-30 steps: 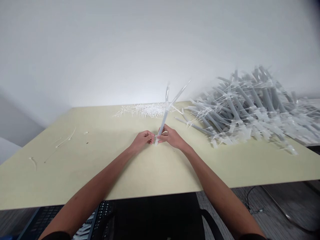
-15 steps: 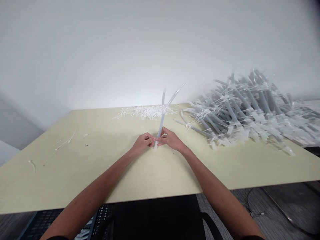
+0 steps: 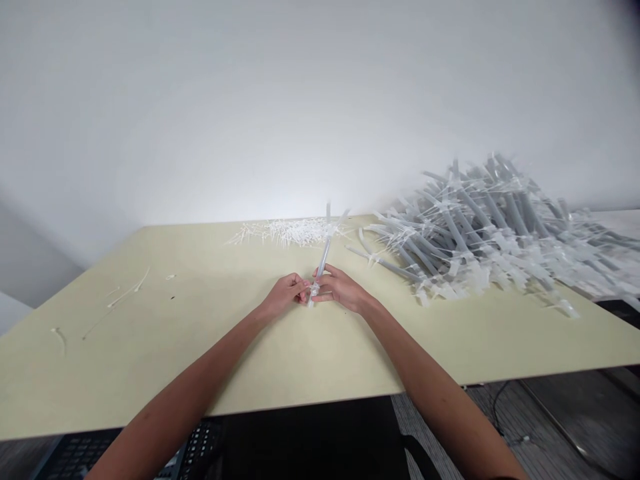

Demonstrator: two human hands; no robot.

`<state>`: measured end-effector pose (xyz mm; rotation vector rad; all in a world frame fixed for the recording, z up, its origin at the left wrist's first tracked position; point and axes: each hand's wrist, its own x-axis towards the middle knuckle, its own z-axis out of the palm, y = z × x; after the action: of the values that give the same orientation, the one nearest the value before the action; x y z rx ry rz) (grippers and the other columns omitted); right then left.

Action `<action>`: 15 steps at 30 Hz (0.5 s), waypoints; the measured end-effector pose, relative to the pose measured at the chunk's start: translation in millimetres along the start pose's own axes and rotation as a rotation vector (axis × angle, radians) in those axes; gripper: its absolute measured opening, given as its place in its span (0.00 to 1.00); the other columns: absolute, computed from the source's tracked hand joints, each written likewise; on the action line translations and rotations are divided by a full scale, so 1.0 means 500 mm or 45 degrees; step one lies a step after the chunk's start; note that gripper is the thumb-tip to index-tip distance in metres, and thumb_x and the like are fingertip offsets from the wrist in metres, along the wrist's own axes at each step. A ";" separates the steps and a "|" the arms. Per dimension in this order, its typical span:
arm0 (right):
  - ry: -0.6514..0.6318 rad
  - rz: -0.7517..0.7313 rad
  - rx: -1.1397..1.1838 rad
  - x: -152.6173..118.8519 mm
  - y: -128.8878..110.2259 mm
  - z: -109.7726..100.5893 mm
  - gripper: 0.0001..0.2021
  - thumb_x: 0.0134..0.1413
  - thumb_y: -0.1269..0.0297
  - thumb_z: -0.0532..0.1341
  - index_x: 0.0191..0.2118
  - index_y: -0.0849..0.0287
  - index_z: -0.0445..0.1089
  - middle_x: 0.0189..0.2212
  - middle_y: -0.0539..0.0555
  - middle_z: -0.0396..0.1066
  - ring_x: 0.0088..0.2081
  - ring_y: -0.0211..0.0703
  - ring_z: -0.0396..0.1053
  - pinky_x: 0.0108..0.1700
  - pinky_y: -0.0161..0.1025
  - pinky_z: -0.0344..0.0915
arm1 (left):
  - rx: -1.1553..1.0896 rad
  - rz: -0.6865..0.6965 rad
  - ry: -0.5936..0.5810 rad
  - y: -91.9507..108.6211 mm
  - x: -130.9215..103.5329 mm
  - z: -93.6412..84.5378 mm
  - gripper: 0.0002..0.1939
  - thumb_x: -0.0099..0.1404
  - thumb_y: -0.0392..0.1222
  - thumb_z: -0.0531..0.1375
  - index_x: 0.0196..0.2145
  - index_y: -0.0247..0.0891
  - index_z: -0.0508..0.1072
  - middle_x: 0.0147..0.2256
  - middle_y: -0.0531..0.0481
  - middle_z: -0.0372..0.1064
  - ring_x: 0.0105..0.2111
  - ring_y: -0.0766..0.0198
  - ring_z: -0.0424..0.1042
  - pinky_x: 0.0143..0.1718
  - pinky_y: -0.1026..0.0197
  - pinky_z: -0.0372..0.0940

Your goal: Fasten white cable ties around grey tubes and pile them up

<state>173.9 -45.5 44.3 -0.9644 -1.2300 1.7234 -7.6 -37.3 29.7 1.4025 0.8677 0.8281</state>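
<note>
Above the front middle of the table, a translucent grey plastic tube (image 3: 325, 255) leans slightly right, its top forking into two thinner branches. A whitish connector (image 3: 315, 291) sits near its lower end. My right hand (image 3: 340, 288) is curled round the tube from the right, with the fingers partly apart along that lower end. From the left, my left hand (image 3: 287, 293) pinches at the connector with thumb and forefinger. Whether a thin tie is between those fingertips is too small to tell.
A heap of white cable ties (image 3: 297, 231) lies at the table's back. To the right rises a large pile of similar tube assemblies (image 3: 465, 233). Several loose ties (image 3: 129, 288) are on the left of the table (image 3: 240, 373). A dark crate (image 3: 200, 443) stands below the front edge.
The tube's forked top has come lower and the right branch appears shorter. My right fingers have spread further along the lower end. The view has shifted slightly.
</note>
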 end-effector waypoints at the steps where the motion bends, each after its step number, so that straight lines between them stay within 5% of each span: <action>1: -0.001 -0.001 0.013 0.000 0.000 0.001 0.12 0.45 0.65 0.62 0.37 0.58 0.61 0.31 0.50 0.67 0.34 0.40 0.71 0.44 0.48 0.68 | 0.008 0.006 0.001 0.001 0.000 0.001 0.16 0.56 0.52 0.58 0.26 0.35 0.61 0.23 0.53 0.65 0.23 0.68 0.65 0.30 0.62 0.61; 15: -0.084 -0.008 -0.004 0.004 0.001 0.008 0.14 0.49 0.61 0.60 0.42 0.58 0.62 0.34 0.55 0.71 0.36 0.42 0.71 0.43 0.48 0.69 | -0.009 0.037 0.070 -0.002 0.004 -0.003 0.17 0.56 0.52 0.58 0.27 0.35 0.61 0.24 0.52 0.65 0.24 0.68 0.65 0.32 0.59 0.63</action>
<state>169.3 -45.4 44.6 -0.9112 -1.2773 1.7615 -8.2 -34.7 28.5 1.3943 0.8870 0.8946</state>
